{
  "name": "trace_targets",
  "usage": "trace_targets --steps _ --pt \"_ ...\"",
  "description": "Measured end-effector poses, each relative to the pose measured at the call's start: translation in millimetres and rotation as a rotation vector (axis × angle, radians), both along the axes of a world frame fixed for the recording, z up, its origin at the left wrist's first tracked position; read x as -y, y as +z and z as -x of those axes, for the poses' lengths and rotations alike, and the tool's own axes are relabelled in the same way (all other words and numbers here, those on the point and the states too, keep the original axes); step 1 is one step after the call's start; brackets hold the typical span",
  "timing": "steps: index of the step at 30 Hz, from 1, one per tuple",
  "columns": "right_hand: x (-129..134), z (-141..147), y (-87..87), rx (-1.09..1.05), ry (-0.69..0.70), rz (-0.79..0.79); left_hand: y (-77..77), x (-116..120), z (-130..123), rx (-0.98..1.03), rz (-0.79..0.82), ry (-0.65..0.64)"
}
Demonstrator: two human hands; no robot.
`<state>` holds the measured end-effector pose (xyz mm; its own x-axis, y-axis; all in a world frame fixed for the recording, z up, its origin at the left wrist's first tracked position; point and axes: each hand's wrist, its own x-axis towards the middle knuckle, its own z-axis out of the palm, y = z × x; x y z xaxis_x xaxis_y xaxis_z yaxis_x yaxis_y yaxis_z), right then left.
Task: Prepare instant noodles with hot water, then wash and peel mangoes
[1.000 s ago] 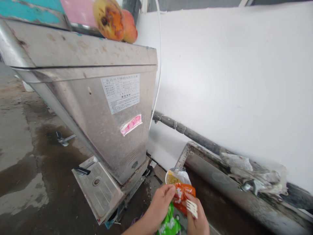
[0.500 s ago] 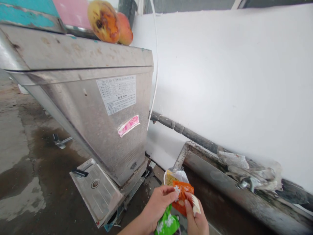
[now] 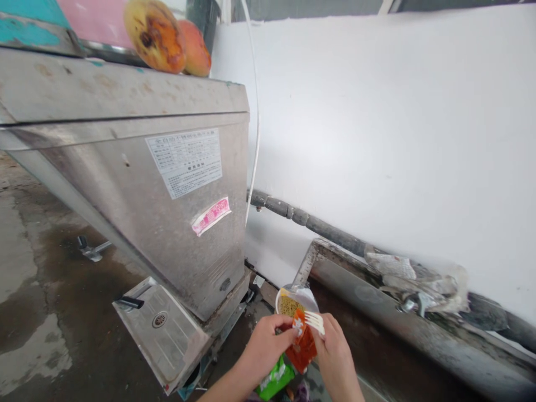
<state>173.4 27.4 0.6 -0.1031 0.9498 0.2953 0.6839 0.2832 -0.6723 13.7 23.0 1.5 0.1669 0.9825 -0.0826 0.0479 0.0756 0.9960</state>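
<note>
I am pinching the orange sachet (image 3: 302, 347) between my left hand (image 3: 264, 347) and right hand (image 3: 334, 353), tearing it over the noodle cup (image 3: 291, 301). My right grip is also clamping a white fork (image 3: 315, 321). Next, I think, calls for tipping it in.

Steel cabinet (image 3: 167, 184): stands left of me, with a white printed label (image 3: 184, 162) and a pink sticker (image 3: 211, 215) on its side.
Mangoes (image 3: 165, 36): two, resting on the cabinet's top.
Drip tray (image 3: 161, 329): juts out at its foot, with a round drain.
Wall (image 3: 377, 123): white, a dark pipe (image 3: 310, 222) running along it.
Trough (image 3: 397, 318): steel, to my right, crumpled plastic (image 3: 419, 279) on its rim.
Floor (image 3: 37, 312): wet concrete.
</note>
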Motion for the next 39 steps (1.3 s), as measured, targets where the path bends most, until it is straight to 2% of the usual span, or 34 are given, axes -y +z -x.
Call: trace_targets --steps 3,9,15,18,21,25,29,34,39 --pt "-4 1 -4.4 0.003 -0.032 -0.001 6.2 -3 11 -0.079 -0.044 -0.070" --pt "-7 -6 2.8 0.043 0.037 -0.014 22.7 -18 32 -0.348 -0.196 -0.005" --pt "-9 -3 12.8 0.072 0.140 -0.054 39.4 -22 29 -0.477 -0.386 -0.173" --pt "-10 -2 14.5 0.076 0.171 -0.047 42.7 -22 28 -0.593 -0.458 -0.257" --pt "-11 -1 17.1 0.089 0.199 -0.014 43.5 -22 27 -0.716 -0.471 -0.278" --pt "-9 5 16.5 0.114 0.178 -0.035 39.3 -23 22 -0.751 -0.429 -0.186" --pt "-7 14 4.1 0.034 0.015 -0.076 30.9 -25 16 -0.739 -0.355 -0.046" --pt "-3 23 -8.6 -0.170 -0.102 0.030 23.9 -25 8 -0.665 -0.265 0.058" --pt "4 35 0.1 -0.463 -0.163 0.201 18.3 -22 0 -0.550 -0.210 0.142"
